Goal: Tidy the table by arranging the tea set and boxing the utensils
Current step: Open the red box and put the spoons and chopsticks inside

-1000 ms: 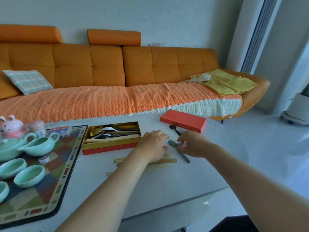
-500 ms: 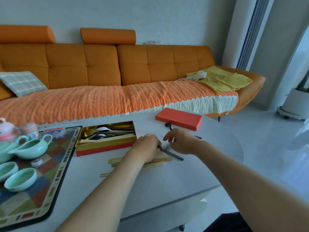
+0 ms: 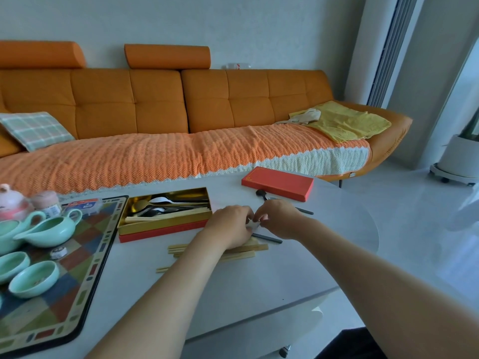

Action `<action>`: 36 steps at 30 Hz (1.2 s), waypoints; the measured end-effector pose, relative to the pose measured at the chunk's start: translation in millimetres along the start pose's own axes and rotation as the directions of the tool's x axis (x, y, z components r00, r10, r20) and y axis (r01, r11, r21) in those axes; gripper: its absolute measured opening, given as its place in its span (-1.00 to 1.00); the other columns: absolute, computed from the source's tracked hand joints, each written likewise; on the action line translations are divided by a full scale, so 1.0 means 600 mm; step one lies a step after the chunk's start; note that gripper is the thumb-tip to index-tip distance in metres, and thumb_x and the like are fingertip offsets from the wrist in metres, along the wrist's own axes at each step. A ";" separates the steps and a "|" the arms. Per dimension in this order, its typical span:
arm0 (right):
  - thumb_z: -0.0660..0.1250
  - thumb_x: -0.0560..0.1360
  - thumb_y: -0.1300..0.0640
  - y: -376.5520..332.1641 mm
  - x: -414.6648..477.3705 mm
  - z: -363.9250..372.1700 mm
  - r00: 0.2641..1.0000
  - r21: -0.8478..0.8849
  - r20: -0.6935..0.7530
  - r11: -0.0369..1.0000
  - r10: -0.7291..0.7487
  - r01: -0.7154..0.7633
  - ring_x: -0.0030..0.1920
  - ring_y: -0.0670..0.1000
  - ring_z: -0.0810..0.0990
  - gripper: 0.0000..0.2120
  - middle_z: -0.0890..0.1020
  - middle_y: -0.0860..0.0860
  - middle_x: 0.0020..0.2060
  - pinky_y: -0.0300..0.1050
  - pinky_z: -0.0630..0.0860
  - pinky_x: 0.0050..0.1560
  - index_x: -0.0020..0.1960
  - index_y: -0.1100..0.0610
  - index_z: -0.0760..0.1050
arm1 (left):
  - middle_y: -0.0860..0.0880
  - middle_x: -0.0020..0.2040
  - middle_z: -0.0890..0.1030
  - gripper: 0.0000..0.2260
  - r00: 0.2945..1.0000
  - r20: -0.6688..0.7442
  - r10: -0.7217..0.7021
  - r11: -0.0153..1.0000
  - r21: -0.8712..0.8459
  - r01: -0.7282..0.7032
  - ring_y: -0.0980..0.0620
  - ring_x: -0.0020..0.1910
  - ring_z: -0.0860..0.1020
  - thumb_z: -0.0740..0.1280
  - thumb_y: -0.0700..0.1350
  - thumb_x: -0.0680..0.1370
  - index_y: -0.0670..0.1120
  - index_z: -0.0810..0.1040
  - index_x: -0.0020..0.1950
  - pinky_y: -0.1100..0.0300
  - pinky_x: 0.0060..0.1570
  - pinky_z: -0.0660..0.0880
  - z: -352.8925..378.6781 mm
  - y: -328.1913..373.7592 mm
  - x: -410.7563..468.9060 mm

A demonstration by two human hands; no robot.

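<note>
My left hand (image 3: 229, 226) and my right hand (image 3: 280, 218) meet at the table's middle, fingertips pinched on the silver bowl of a dark-handled spoon (image 3: 268, 238). Its handle trails right, low over the table. My left hand lies over several loose bamboo chopsticks (image 3: 181, 248). The open red box with a gold lining (image 3: 166, 225) sits just left, holding spoons and chopsticks. Its red lid (image 3: 277, 182) lies behind my right hand. A second dark spoon (image 3: 260, 193) lies before the lid, partly hidden by my right hand. Mint-green tea ware, a pitcher (image 3: 51, 228) and cups (image 3: 33, 278), stands on the chequered tray (image 3: 85, 294).
A pink jar (image 3: 11, 203) and a small bottle (image 3: 48, 202) stand at the tray's back. An orange sofa (image 3: 155, 107) runs behind the white table (image 3: 233, 281), whose rounded edge falls away at the right to bare floor.
My hands have closed together over the spoon's bowl. The spoon has shifted left and its bowl has come up off the table.
</note>
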State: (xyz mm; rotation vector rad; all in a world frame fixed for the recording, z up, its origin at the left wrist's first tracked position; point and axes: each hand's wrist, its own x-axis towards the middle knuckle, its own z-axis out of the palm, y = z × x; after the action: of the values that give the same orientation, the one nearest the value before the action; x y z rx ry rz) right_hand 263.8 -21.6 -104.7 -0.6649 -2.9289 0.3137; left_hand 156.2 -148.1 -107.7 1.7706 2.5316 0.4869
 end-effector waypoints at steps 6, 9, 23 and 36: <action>0.39 0.54 0.14 -0.020 0.013 -0.019 0.996 0.226 -0.080 0.972 -0.049 0.066 -0.13 -0.16 0.56 -0.85 0.59 -0.18 -0.16 -0.30 0.45 -0.12 0.07 0.01 0.68 | -0.03 0.06 0.62 -0.84 0.969 -0.246 -0.032 0.989 -0.148 -0.005 0.02 -0.02 0.57 0.33 -0.24 0.57 -0.09 0.60 0.11 0.19 -0.03 0.53 -0.022 -0.030 -0.005; 0.37 0.55 0.08 -0.040 0.031 -0.017 0.992 0.273 -0.109 0.957 -0.066 0.094 -0.12 -0.18 0.57 -0.86 0.64 -0.15 -0.10 -0.21 0.53 -0.03 0.06 0.00 0.68 | -0.03 -0.04 0.60 -0.87 0.930 -0.366 -0.039 0.989 -0.150 -0.018 0.03 -0.07 0.53 0.34 -0.30 0.51 -0.13 0.61 -0.02 0.24 -0.10 0.44 -0.048 -0.058 -0.013; 0.17 0.63 0.20 -0.178 0.145 0.016 0.985 0.172 -0.163 0.981 -0.064 0.092 -0.36 0.01 0.48 -0.69 0.62 0.04 -0.18 -0.06 0.48 -0.30 0.20 0.00 0.64 | 0.02 0.14 0.56 -0.70 0.881 -0.437 -0.180 0.980 -0.151 0.126 0.04 0.17 0.45 0.29 -0.33 0.54 -0.06 0.59 0.20 0.19 0.10 0.42 -0.074 -0.249 -0.057; 0.20 0.59 0.21 -0.214 0.203 0.055 0.993 -0.015 -0.119 1.000 -0.015 0.013 -0.08 0.03 0.57 -0.68 0.64 -0.02 -0.01 -0.17 0.42 -0.17 0.14 -0.09 0.64 | 0.05 0.46 0.39 -0.59 0.964 -0.144 -0.222 0.973 0.030 0.228 0.02 0.44 0.27 0.07 0.10 0.65 0.01 0.47 0.42 0.04 0.45 0.18 -0.059 -0.279 -0.066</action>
State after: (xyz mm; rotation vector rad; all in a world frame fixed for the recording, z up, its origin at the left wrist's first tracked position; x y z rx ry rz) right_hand 96.2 -87.5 -98.4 -0.6417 -2.8241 0.2428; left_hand 10.6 -244.9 -123.8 1.4828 2.8160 0.5633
